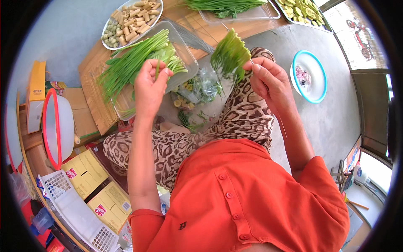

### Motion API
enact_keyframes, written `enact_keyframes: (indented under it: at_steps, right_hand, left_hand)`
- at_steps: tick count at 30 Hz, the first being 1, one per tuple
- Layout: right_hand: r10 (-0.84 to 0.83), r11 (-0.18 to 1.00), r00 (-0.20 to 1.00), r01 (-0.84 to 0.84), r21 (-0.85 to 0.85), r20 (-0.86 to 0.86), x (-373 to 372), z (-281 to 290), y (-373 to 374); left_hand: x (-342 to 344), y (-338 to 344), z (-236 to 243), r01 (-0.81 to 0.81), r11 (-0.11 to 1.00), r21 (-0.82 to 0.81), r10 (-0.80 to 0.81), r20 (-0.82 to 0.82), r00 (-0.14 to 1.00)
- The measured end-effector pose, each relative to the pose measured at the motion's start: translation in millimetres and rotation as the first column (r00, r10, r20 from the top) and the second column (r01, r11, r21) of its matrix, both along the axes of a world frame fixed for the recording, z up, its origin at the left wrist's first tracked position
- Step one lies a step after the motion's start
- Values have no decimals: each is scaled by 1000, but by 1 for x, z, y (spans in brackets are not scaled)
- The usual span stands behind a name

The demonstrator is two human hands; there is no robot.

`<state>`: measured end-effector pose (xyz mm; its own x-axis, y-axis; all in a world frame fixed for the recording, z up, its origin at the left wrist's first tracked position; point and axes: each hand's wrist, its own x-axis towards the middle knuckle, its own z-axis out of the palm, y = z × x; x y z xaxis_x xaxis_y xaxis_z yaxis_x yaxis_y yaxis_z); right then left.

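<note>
My left hand (151,86) is closed in a pinch on a green chive stalk (158,69). It hovers above a clear plastic tub (191,67) heaped with long green chives (130,61). Over my lap, my right hand (270,80) grips a thin skewer (283,126), whose lower end sticks out below the hand. A flat, folded row of skewered chives (231,54) fans out beyond my right fingertips. Between the tub and my leg sits a clear plastic bag (205,88), with some greens in and around it.
On the wooden table (94,69) stand a white dish (157,8) of tan and greenish cut pieces, another tub of greens (226,6), several thin skewers (189,35) and a tray of green slices (304,12). A blue-rimmed bowl (323,84) is at the right; yellow cartons (86,172) are at the left.
</note>
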<state>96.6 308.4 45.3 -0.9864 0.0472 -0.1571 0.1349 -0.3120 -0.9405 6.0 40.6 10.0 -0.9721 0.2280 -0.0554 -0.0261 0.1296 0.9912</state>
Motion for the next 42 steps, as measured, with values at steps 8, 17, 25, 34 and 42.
enact_keyframes:
  at_steps: [8,17,25,34,42]
  right_hand:
    - [-16,999,1000,17,38,-18,8,-8,7]
    - [-48,999,998,49,23,-40,16,-13,15]
    - [-66,998,997,67,10,-42,16,-12,20]
    - [-60,998,998,60,21,-25,17,-13,15]
    - [-6,995,1000,7,100,-13,16,-3,2]
  left_hand:
    - [82,28,-27,234,958,-168,-240,-14,971]
    - [74,28,-104,148,832,-535,-234,-96,968]
    - [35,44,-209,-29,863,-505,-54,-149,987]
    - [41,36,-220,-164,811,-561,-61,-360,931]
    - [46,34,-151,-173,981,-82,186,180,966]
